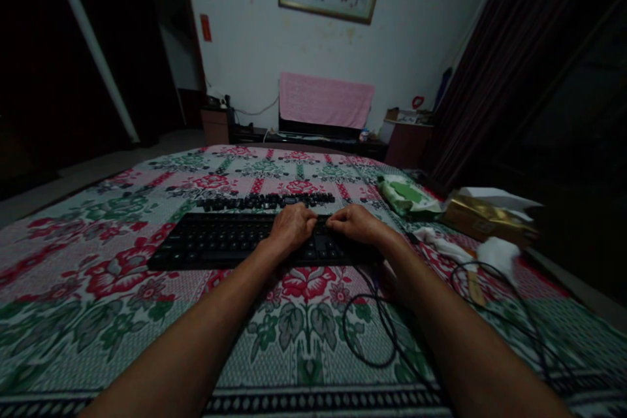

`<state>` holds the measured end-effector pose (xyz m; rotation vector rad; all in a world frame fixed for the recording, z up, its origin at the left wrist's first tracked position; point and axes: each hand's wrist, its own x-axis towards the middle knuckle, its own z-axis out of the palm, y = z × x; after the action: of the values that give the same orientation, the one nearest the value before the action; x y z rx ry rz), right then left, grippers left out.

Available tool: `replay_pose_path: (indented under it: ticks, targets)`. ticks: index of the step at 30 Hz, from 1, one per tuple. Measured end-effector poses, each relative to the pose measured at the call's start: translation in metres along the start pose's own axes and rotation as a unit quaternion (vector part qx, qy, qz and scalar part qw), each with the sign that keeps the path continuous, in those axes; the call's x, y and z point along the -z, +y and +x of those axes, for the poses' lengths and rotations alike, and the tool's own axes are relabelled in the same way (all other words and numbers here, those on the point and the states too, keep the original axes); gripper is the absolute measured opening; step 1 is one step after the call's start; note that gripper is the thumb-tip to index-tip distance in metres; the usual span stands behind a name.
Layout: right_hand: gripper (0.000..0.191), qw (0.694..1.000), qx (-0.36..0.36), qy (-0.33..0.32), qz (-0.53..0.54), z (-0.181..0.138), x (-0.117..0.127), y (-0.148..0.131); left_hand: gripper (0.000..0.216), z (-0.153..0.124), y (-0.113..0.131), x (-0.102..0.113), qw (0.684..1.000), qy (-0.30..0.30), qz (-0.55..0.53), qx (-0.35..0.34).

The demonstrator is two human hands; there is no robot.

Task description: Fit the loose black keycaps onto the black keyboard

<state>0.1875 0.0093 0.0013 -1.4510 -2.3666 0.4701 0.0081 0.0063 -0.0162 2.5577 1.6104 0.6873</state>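
A black keyboard lies on a bed covered with a red and green floral sheet. Both my hands rest on its right half. My left hand is curled, fingers bent down onto the keys. My right hand is curled too, its fingertips pinched toward the left hand over the top key rows. What they pinch is too small to see. Just behind the keyboard, a row of loose black keycaps lies on the sheet.
A black cable loops from the keyboard across the sheet at right. A green packet, a gold box and white wadding lie at the right edge. A pink-draped cabinet stands against the far wall.
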Motion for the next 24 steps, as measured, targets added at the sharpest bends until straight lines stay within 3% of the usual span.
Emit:
replay_pose_path:
  ticks: [3, 6, 13, 24]
  targets:
    - [0.03, 0.995, 0.001, 0.088, -0.039, 0.008, -0.003, 0.0, 0.028, 0.0, -0.015, 0.003, 0.997, 0.054, 0.042, 0.029]
    - [0.026, 0.985, 0.016, 0.157, -0.071, 0.028, -0.009, 0.002, 0.029, -0.001, -0.023, 0.001, 0.997, 0.044, 0.06, 0.035]
    - [0.029, 0.982, -0.03, 0.111, -0.148, 0.075, -0.022, 0.013, 0.028, -0.002, -0.018, -0.003, 0.997, 0.006, 0.07, -0.01]
    - [0.034, 0.978, -0.027, 0.09, -0.185, 0.088, -0.027, 0.025, 0.029, -0.002, -0.017, -0.002, 0.997, -0.018, 0.075, -0.007]
